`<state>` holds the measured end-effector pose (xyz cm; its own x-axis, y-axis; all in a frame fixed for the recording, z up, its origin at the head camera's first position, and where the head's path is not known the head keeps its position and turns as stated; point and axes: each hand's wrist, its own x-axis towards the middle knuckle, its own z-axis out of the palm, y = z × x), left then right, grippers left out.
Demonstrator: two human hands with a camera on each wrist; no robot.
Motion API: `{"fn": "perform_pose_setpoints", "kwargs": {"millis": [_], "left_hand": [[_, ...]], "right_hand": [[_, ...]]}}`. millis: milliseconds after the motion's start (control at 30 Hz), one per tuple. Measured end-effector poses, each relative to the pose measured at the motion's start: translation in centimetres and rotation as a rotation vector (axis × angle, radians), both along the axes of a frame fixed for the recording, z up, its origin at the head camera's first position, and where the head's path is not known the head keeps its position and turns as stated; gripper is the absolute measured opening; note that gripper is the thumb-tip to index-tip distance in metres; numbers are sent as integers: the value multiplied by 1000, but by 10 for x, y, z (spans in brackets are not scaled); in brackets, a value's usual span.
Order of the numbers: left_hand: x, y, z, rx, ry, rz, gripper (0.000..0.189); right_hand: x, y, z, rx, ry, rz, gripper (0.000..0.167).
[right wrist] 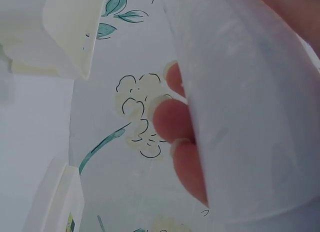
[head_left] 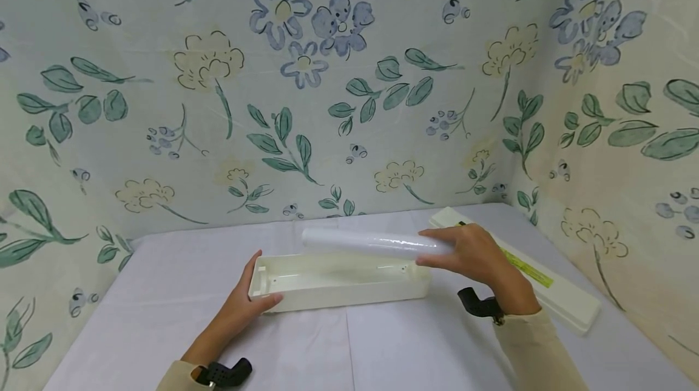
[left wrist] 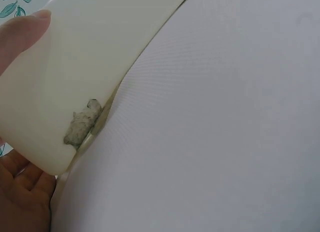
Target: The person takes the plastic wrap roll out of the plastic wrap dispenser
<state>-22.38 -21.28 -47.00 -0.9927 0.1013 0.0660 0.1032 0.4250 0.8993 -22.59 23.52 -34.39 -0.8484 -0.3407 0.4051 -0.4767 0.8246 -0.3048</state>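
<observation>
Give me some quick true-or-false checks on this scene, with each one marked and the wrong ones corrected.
1. The right grip holds the white roll. True.
2. The left grip is at the right end of the open box. False: it holds the box's left end.
3. A yellow-green label shows on the long pale piece at the right. True.
4. The roll lies on the floor of the box. False: it is held up above the box.
5. The long pale piece covers the box. False: it lies apart, on the white-covered table.
6. The left wrist view shows a grey patch by the box. True.
</observation>
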Motion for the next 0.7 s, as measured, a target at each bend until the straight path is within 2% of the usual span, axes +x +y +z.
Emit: {"fn": "perform_pose_setpoints", "kwargs": {"millis": [367,700], "left_hand": [[0,0,0,-7,3,3,107],[0,0,0,-12,-6,7,107]], "right_hand": [[-2,6,-1,19,21,-62,63],[-5,13,-6,38,81,-89,62]]}}
